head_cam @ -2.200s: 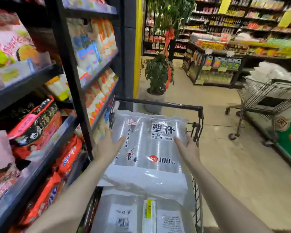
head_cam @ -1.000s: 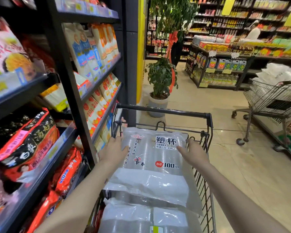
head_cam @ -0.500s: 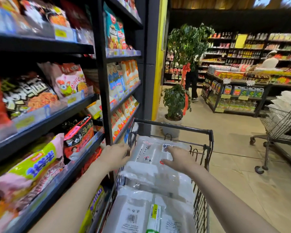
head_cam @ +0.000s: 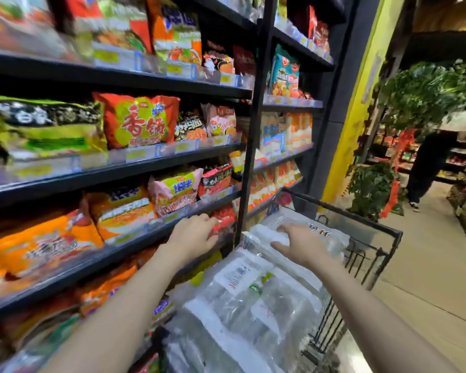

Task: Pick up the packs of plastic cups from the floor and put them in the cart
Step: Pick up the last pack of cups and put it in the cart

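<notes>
Stacking these slippery packs so high is your main risk: the clear plastic-wrapped pack of plastic cups (head_cam: 304,238) lies on top of another clear pack with a white barcode label (head_cam: 250,289), and both sit at or above the rim of the black wire shopping cart (head_cam: 371,259). Film on film gives little grip, so I judge that a nudge to the cart, or a drag from your palm, could send the top pack sliding over the far rail or out the right side onto the beige tiled floor (head_cam: 428,265). The cart stands close against the black metal shelf unit of bright noodle packets (head_cam: 145,173), so a pack overhanging the left side could also catch there.

Your right hand (head_cam: 304,244) is spread, fingers apart and palm down, over the top pack near its nearer left corner; blur hides whether it presses on the film or floats just above it. The pack's printed end points away from you, towards the cart's far rail. Your left hand (head_cam: 194,234) is off the packs altogether, fingers loosely curled at the lip of the shelf just beside the cart, holding nothing that I can see.
</notes>
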Demonstrator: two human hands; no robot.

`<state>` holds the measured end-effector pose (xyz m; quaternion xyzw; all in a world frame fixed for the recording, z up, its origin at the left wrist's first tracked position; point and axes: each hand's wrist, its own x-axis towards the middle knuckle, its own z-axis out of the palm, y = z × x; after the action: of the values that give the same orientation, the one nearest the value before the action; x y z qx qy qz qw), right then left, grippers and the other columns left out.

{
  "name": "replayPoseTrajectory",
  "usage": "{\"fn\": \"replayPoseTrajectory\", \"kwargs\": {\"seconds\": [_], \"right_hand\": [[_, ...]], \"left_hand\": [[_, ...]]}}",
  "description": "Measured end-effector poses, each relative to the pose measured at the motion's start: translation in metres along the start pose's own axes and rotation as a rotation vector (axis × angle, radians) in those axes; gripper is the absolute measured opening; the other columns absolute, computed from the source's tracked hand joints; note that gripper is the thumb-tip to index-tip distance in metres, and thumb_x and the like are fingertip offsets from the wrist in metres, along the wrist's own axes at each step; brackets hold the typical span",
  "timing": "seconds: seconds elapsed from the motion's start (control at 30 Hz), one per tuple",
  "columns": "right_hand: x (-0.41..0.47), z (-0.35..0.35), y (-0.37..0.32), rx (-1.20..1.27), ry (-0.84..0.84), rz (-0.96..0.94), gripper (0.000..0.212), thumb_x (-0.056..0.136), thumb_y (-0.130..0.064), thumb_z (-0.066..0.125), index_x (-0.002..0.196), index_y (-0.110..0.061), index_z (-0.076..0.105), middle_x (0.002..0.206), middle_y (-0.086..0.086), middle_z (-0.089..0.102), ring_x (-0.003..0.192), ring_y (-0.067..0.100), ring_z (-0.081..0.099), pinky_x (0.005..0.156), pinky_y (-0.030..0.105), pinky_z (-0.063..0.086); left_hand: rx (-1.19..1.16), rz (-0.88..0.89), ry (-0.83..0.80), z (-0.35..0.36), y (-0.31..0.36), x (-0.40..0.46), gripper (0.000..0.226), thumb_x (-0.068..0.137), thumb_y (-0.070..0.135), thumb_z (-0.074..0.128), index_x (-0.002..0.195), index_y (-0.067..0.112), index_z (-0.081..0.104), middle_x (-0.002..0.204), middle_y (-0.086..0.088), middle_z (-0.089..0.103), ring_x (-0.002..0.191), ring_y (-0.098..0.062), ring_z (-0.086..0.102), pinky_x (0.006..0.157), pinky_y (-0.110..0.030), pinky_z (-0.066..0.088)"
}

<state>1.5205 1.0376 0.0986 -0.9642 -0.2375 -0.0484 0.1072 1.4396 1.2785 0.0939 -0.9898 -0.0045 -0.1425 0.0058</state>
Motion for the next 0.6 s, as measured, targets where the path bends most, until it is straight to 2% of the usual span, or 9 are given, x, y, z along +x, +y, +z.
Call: {"fn": "replayPoseTrajectory", "kwargs": {"seconds": [0.13,0.33,0.47,0.6], "right_hand": [[-0.03,-0.004,-0.033,0.042,0.0,-0.118,0.048,0.09,-0.044,0.053,0.13,-0.018,0.049,0.131,0.003,0.054,0.124,0.023,0.047,0.096,0.035,0.043],[-0.07,-0.009,-0.092,0.076,0.043,-0.29,0.039,0.088,-0.041,0.056,0.113,-0.011,0.053,0.113,0.009,0.058,0.107,0.028,0.055,0.082,0.035,0.044],[-0.106,-0.01,-0.133,0.104,0.057,-0.389,0.044,0.088,-0.038,0.058,0.122,-0.01,0.051,0.118,0.011,0.056,0.111,0.029,0.053,0.085,0.037,0.045],[-0.147,-0.011,-0.168,0.156,0.063,-0.47,0.046,0.087,-0.039,0.06,0.126,-0.017,0.05,0.124,0.005,0.055,0.113,0.024,0.054,0.087,0.037,0.046]], "left_hand": [[0.009,-0.157,0.007,-0.029,-0.01,-0.073,0.041,0.092,0.035,0.045,0.128,0.018,0.048,0.128,-0.005,0.053,0.119,-0.025,0.051,0.091,-0.039,0.046],[0.148,-0.361,0.037,-0.079,-0.027,-0.18,0.044,0.094,0.037,0.042,0.134,0.018,0.042,0.132,-0.004,0.05,0.12,-0.025,0.05,0.089,-0.034,0.044],[0.172,-0.496,0.031,-0.103,-0.031,-0.252,0.045,0.094,0.038,0.042,0.135,0.017,0.042,0.134,-0.006,0.05,0.121,-0.025,0.049,0.088,-0.036,0.045],[0.219,-0.592,0.062,-0.122,-0.024,-0.324,0.046,0.095,0.037,0.042,0.136,0.016,0.042,0.131,-0.004,0.052,0.118,-0.023,0.051,0.086,-0.037,0.047]]}}
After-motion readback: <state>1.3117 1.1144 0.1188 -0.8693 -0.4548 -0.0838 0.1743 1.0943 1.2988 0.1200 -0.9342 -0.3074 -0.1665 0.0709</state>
